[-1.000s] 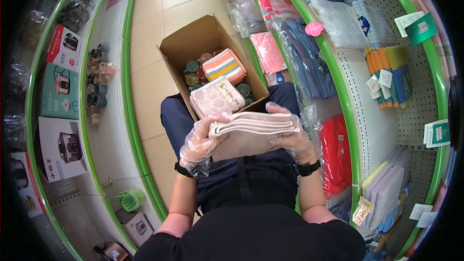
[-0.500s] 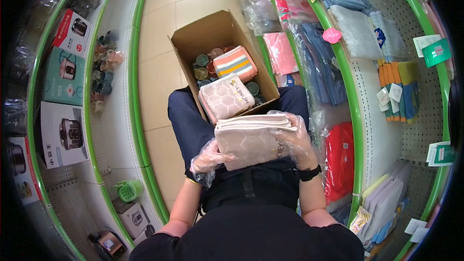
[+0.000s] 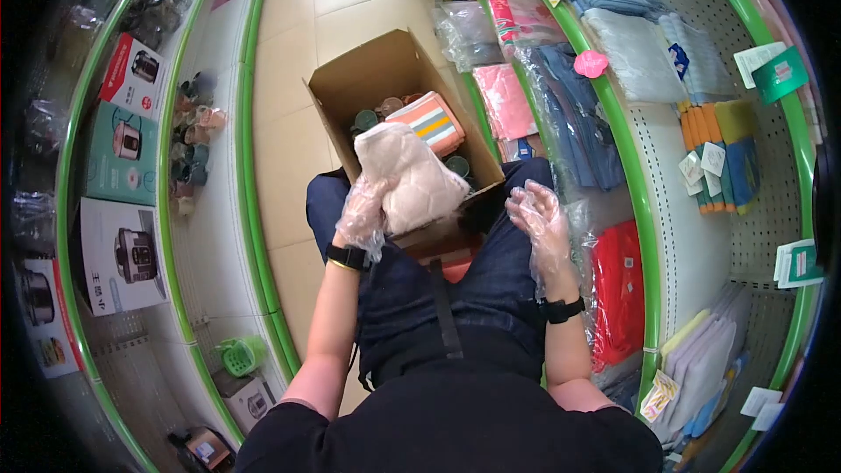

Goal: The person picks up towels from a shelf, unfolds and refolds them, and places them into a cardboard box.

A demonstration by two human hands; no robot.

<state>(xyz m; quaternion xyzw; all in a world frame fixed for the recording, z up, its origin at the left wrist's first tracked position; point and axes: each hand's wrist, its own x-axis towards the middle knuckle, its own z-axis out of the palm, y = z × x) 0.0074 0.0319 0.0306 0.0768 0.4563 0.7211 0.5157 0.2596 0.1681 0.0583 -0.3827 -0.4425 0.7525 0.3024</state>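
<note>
My left hand (image 3: pixel 363 213), in a clear plastic glove, grips the near left side of a pale pink towel (image 3: pixel 407 177) at the open cardboard box (image 3: pixel 359 71). The towel is bunched, with one corner sticking up. Behind it in the box lie an orange, white and grey striped towel (image 3: pixel 428 125) and several cups (image 3: pixel 365 120). My right hand (image 3: pixel 536 215), also gloved, is over my right thigh, its fingers apart and slightly curled, touching no towel. What lies under the pink towel is hidden.
Green-edged shelves stand on both sides. The left ones hold boxed cookers (image 3: pixel 119 254), cups (image 3: pixel 194 136) and a green basket (image 3: pixel 241 355). On the right are folded towels (image 3: pixel 624 51), bagged clothes (image 3: pixel 575 118) and a red package (image 3: pixel 617 285).
The pale towel held between both hands over my lap is no longer there. My left hand has moved up to the box with a towel, and my right hand is now empty.
</note>
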